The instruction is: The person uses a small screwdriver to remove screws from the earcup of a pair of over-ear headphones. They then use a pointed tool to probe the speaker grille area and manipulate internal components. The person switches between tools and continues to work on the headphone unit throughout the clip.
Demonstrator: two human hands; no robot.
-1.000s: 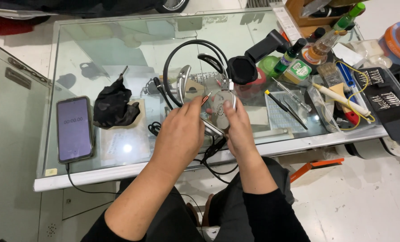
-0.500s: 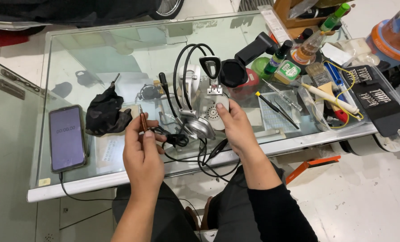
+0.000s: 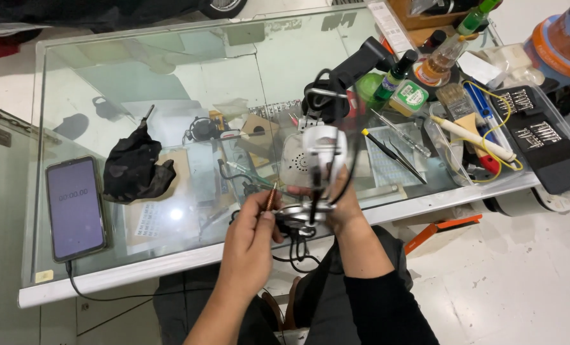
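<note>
Over glass table (image 3: 170,76), left hand (image 3: 250,239), thin screwdriver (image 3: 271,197)

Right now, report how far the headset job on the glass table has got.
Done: the headset is off the glass table and lifted, its earcup opened, a round silver part showing below. In hand: the right hand holds the headset, the left hand holds a small screwdriver at it. Left: the earcup is not closed yet; black cables hang loose.
</note>
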